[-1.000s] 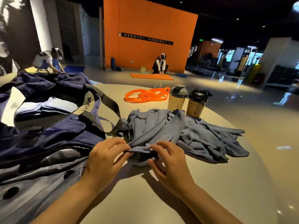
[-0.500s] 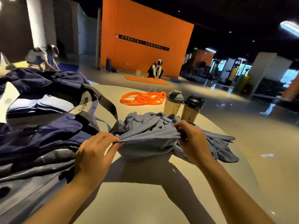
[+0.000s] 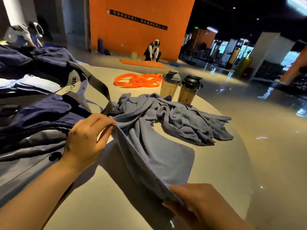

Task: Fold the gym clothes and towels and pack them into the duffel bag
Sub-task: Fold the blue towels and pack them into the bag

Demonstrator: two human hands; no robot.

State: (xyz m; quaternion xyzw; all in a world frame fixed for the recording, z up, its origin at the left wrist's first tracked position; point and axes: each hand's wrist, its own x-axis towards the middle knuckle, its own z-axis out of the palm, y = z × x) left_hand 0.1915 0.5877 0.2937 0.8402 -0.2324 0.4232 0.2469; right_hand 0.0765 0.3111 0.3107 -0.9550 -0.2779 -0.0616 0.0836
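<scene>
Both hands pinch 1 towel (image 3: 149, 146) edge: L hand (image 3: 86, 136) by bag (image 3: 41, 113), R hand (image 3: 191, 201) nearer, over table (image 3: 224, 171).

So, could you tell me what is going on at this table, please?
A person is spreading out a blue-grey towel to fold it: the left hand pinches one corner, the right hand grips another. More blue-grey cloth lies crumpled behind, unfolded. The navy duffel bag sits open at the left.

Blue-grey towel (image 3: 149, 146) (stretched), table-top.
</scene>
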